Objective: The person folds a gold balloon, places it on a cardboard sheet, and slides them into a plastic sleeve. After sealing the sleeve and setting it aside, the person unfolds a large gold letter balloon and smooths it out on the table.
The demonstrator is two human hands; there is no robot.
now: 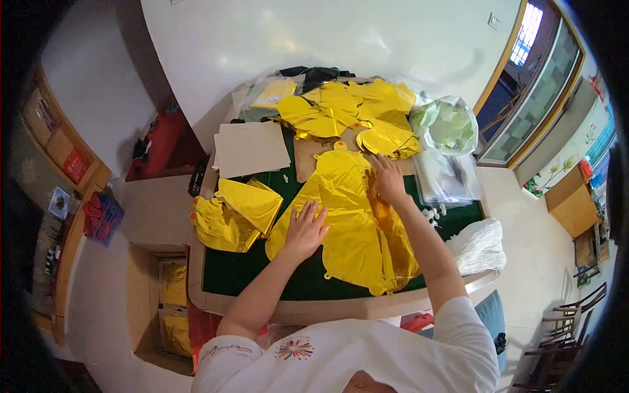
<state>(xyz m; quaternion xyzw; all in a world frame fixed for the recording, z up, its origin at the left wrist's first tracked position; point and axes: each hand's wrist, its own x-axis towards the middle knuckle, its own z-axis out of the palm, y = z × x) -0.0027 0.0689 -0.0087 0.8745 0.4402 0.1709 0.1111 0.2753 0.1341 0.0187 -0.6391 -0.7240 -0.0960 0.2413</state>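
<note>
A large deflated gold foil balloon (347, 203) lies spread over the dark green table top. My left hand (304, 229) rests on its left part, fingers spread, palm down. At its upper right edge, beside a darker folded strip of foil, my right hand (389, 180) touches the foil with fingers stretched out. To the left lies a folded gold foil balloon (239, 213), apart from my left hand. More crumpled gold foil balloons (354, 105) are heaped at the back, just beyond my right hand.
Pale cardboard sheets (251, 149) lie at the back left. Clear plastic bags (449, 180) and a greenish plastic bag (445, 124) are at the right. White string (478, 245) hangs over the right edge. A carton (147, 308) with gold packets stands at the table's left.
</note>
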